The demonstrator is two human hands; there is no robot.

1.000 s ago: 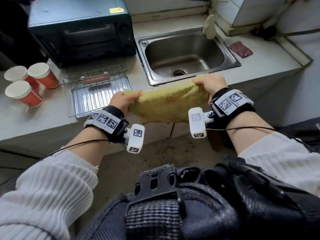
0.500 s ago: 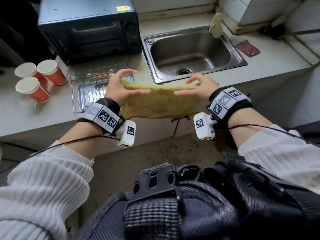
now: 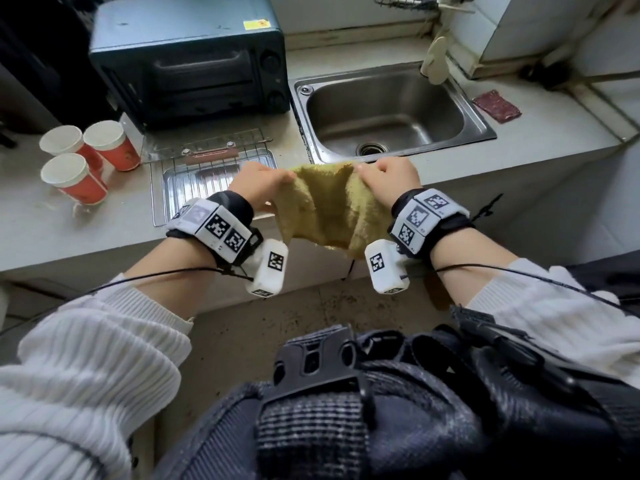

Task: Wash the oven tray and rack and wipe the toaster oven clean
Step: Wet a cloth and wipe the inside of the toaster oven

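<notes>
A yellow cloth (image 3: 329,209) hangs bunched between my hands at the counter's front edge. My left hand (image 3: 258,183) grips its left top edge and my right hand (image 3: 389,178) grips its right top edge, the two hands close together. Left of them the metal oven tray (image 3: 194,183) lies on the counter with the wire rack (image 3: 207,147) over it; my left hand hides the tray's right part. The dark toaster oven (image 3: 194,64) stands behind, its door closed.
A steel sink (image 3: 388,112) sits right of the oven, with a pale scrubber (image 3: 434,58) at its back rim. Three red paper cups (image 3: 86,157) stand at the left. A dark red pad (image 3: 497,105) lies on the counter at the right.
My hands have come closer together, so the cloth that was stretched wide now sags and bunches between them.
</notes>
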